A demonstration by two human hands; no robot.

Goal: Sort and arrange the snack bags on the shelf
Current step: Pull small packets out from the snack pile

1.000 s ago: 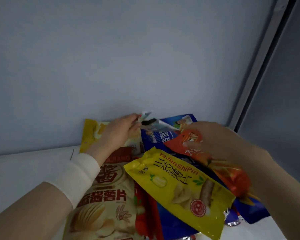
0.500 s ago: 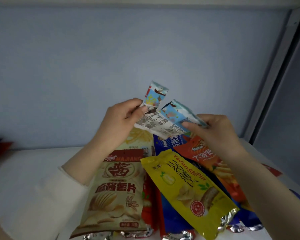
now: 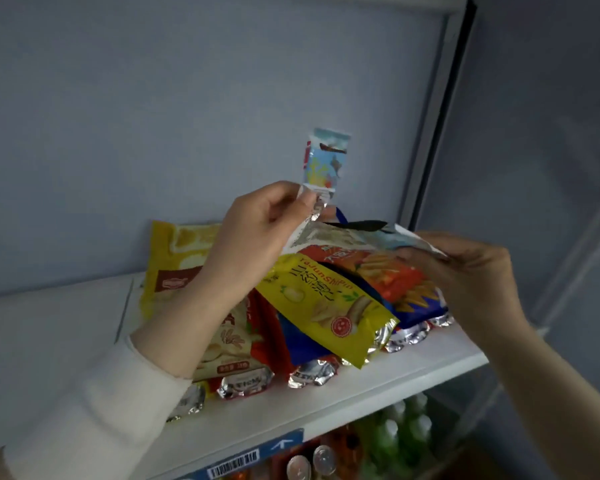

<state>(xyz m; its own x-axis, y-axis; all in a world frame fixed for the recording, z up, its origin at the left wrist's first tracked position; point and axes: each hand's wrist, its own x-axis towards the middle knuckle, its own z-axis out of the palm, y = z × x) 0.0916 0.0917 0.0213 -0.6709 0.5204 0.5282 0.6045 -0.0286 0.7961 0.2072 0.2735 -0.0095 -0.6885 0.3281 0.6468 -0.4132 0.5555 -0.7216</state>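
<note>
A pile of snack bags lies on the white shelf (image 3: 413, 375): a yellow bag (image 3: 326, 310) on top, an orange and blue bag (image 3: 395, 282) to its right, a beige chip bag (image 3: 229, 341) at the left, a yellow bag (image 3: 174, 258) behind. A strip of small light-blue packets (image 3: 326, 161) is held over the pile. My left hand (image 3: 257, 233) pinches the strip near its upright end. My right hand (image 3: 465, 271) grips the strip's other end (image 3: 406, 240), which lies flat over the orange bag.
A grey back wall rises behind the shelf, with a metal upright post (image 3: 433, 116) at the right. The shelf's front edge carries a blue price label (image 3: 257, 452). Green bottles (image 3: 395, 434) and cans (image 3: 309, 465) stand on the level below.
The view has tilted down and pulled back, showing the shelf edge and the lower level. The packet strip has been lifted out of the pile and stretched between both hands.
</note>
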